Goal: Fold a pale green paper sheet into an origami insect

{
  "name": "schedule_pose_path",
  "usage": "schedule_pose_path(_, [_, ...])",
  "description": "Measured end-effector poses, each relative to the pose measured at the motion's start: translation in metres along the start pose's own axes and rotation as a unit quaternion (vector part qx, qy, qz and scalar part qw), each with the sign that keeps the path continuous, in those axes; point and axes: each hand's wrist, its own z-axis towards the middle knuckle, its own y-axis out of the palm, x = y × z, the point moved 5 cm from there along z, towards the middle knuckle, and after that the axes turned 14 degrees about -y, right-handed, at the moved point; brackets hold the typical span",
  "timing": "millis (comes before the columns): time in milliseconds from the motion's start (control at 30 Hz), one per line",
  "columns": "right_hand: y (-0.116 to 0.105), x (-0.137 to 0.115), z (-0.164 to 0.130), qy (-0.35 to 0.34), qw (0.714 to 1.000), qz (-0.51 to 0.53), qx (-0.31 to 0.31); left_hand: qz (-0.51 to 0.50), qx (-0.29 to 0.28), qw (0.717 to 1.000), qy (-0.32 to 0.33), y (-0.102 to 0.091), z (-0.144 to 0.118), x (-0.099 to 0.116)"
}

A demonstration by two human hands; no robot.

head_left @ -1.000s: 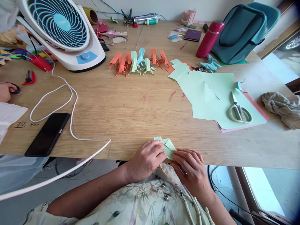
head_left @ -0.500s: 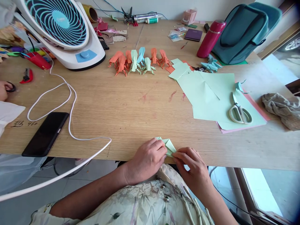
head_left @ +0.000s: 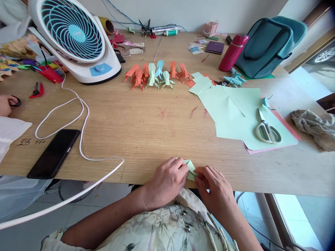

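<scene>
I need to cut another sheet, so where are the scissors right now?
In the head view the scissors lie on the right side of the table, on the pale green paper sheets, just left of the crumpled cloth.

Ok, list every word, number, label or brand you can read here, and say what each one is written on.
"460": handwritten in dark ink on the wooden table by the black phone.
Handwritten mark left of it: not legible.
Logo on the fan hub: too small to read.
Labels on the tubes at the far edge: blurred.
Red bottle, purple notebook: no readable text.
</scene>
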Motion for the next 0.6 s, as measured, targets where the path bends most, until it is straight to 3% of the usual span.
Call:
schedule_pose_path(267, [0.001,0.000,0.000,-0.013,1.000,0.002,0.002,0.080,0.005,0.997,0.023,0.004,-0.002,0.003])
schedule_pose_path(467, [0.003,0.000,-0.002,-0.028,1.000,0.010,0.006,0.076,0.028,0.997,0.018,0.009,-0.006,-0.002])
schedule_pose_path(600, [0.003,0.001,-0.002,-0.033,0.999,0.013,0.009,0.061,0.030,0.995,0.073,0.006,-0.016,-0.009])
